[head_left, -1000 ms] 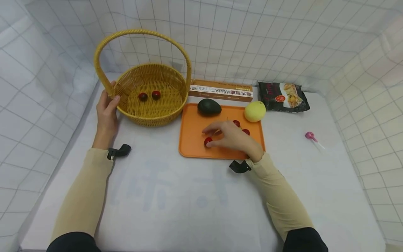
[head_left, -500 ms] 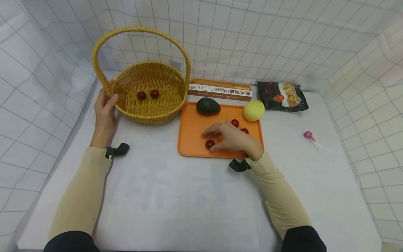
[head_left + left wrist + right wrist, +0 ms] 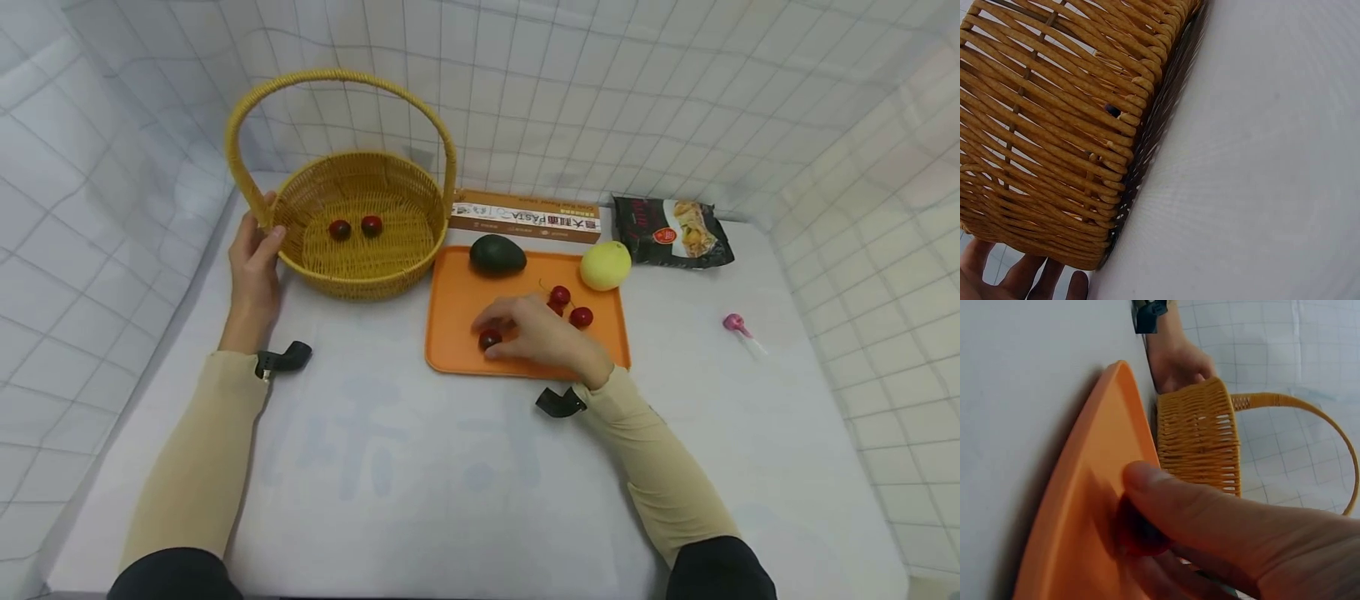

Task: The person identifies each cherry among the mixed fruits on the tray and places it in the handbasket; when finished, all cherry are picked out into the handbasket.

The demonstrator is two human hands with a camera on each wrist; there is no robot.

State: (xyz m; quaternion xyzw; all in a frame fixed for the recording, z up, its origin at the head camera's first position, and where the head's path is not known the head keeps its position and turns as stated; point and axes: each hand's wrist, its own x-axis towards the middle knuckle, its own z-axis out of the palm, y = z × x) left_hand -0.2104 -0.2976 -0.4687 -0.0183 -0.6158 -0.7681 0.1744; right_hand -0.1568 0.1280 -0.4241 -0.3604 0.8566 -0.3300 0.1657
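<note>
On the orange tray point(image 3: 450, 308), my right hand point(image 3: 543, 337) pinches a dark red cherry point(image 3: 490, 339) between thumb and fingers. The right wrist view shows that cherry point(image 3: 1138, 531) under the thumb, low over the tray. Several more red cherries point(image 3: 581, 317), one with a visible stem, lie behind that hand. My left hand point(image 3: 255, 267) grips the left side of a yellow woven basket point(image 3: 360, 287), thumb at the rim and fingers around the outside. Inside the basket sit two dark red cherries point(image 3: 371, 226). The left wrist view has the basket's wall point(image 3: 1054, 125) close up.
A dark green avocado point(image 3: 497, 255) and a yellow-green round fruit point(image 3: 606, 266) sit along the tray's far side. Behind stands a brown pasta box point(image 3: 525, 218), with a black food packet point(image 3: 675, 233) right of it. A pink lollipop point(image 3: 737, 323) lies farther right.
My right hand has shifted slightly left along the tray with the cherry at its fingertips, uncovering more of the cherries behind it. My left hand and the basket stay in place.
</note>
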